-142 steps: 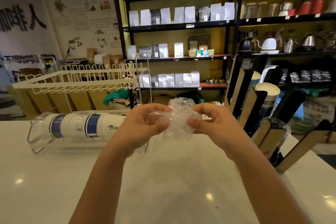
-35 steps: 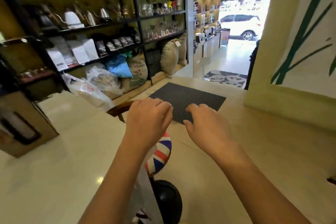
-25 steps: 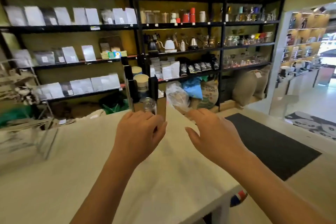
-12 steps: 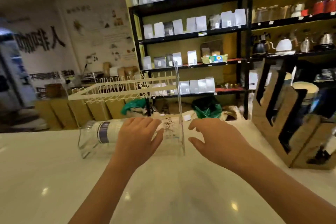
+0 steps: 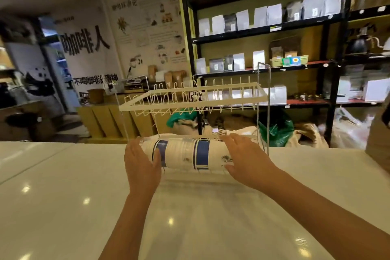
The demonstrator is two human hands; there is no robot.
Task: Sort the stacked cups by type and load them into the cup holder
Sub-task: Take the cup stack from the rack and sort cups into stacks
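A long stack of white paper cups with blue bands (image 5: 185, 156), wrapped in a clear sleeve, lies on its side on the white counter (image 5: 190, 224) under a wire rack. My left hand (image 5: 141, 164) wraps its left end, thumb in front. My right hand (image 5: 247, 160) covers its right end, thumb underneath. Only a brown wooden edge of the cup holder (image 5: 376, 139) shows at the far right.
A white wire rack (image 5: 190, 99) on clear acrylic end panels (image 5: 263, 110) stands over the cup stack. Behind the counter are black shelves with pouches and kettles (image 5: 263, 27) and sacks on the floor. Wooden boxes line the back left.
The view swung from the doorway and shelves back left to the rack. Both hands, spread and hovering before, have reached forward and closed on the two ends of the cup stack.
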